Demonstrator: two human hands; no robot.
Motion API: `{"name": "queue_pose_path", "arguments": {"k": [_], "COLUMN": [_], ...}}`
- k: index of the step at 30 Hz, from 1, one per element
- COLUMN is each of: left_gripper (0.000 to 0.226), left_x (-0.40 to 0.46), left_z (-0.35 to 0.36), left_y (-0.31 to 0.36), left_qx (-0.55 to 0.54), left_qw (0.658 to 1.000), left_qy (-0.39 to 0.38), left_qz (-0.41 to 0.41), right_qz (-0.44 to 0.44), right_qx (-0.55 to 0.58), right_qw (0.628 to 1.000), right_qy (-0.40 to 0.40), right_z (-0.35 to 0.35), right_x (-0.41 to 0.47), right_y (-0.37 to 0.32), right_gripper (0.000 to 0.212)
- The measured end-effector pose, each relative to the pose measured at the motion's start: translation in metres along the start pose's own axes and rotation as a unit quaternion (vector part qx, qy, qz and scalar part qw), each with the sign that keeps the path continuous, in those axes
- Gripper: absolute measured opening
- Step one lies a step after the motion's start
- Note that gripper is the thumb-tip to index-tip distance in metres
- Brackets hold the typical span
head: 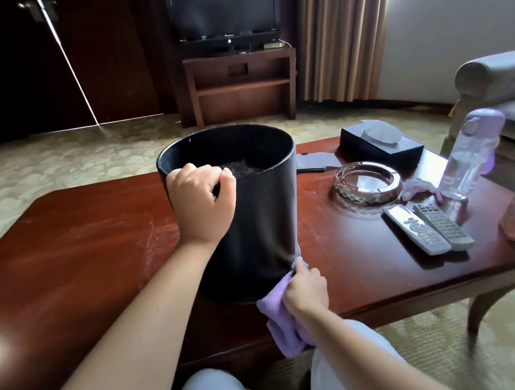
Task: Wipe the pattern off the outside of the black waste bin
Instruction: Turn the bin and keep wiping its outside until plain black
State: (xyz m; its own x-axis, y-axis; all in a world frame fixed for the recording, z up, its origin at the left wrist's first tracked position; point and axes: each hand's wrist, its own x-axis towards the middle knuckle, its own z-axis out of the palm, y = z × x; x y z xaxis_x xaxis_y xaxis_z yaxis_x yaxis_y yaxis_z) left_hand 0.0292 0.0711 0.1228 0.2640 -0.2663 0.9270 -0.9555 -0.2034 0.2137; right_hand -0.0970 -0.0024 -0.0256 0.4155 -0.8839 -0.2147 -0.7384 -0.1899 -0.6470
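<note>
Black waste bin (265, 213) stood upright near front edge of wooden worktop (77, 251), about midway along it. Rim gripped by left hand (201, 199), fingers curled over it. Purple cloth (282, 316) clutched in right hand (304, 287) and pressed against bin's lower right wall. No pattern discernible on dark wall from here. Risks judged: bin tipped or slid off front edge if rim grip slackened under wiping push; glass ashtray (368, 185) and two remote controls (429, 226) nearby knocked by wide stroke.
</note>
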Motion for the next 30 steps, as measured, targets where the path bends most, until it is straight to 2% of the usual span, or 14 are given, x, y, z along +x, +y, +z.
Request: {"name": "queue_pose_path", "arguments": {"k": [3, 8, 11, 15, 25, 30], "left_gripper": [0.041, 0.04, 0.04, 0.041, 0.041, 0.04], "left_x": [0.0, -0.001, 0.0, 0.0, 0.001, 0.001], "left_z": [0.001, 0.002, 0.001, 0.001, 0.004, 0.004], "left_y": [-0.001, 0.0, 0.0, -0.001, -0.002, -0.001], "left_qx": [0.005, 0.01, 0.007, 0.014, 0.022, 0.032], "left_qw": [1.0, 1.0, 1.0, 1.0, 1.0, 0.999], "left_qy": [0.002, 0.008, 0.004, 0.004, 0.009, 0.012], "left_qz": [0.0, 0.001, 0.004, -0.003, -0.008, -0.008], "right_qz": [0.029, -0.021, -0.017, -0.063, -0.046, -0.047], "right_qx": [0.049, -0.043, -0.091, -0.143, -0.145, -0.151], "right_qw": [0.998, 0.999, 0.995, 0.987, 0.988, 0.987], "right_qy": [-0.018, 0.016, 0.027, 0.029, -0.015, 0.015], "right_z": [-0.009, 0.019, 0.036, 0.027, -0.005, 0.014], "right_x": [0.007, -0.04, -0.053, -0.047, 0.023, -0.008], "right_y": [0.002, -0.004, -0.011, -0.006, -0.002, -0.006], "right_gripper": [0.038, 0.048, 0.054, 0.053, 0.05, 0.053]}}
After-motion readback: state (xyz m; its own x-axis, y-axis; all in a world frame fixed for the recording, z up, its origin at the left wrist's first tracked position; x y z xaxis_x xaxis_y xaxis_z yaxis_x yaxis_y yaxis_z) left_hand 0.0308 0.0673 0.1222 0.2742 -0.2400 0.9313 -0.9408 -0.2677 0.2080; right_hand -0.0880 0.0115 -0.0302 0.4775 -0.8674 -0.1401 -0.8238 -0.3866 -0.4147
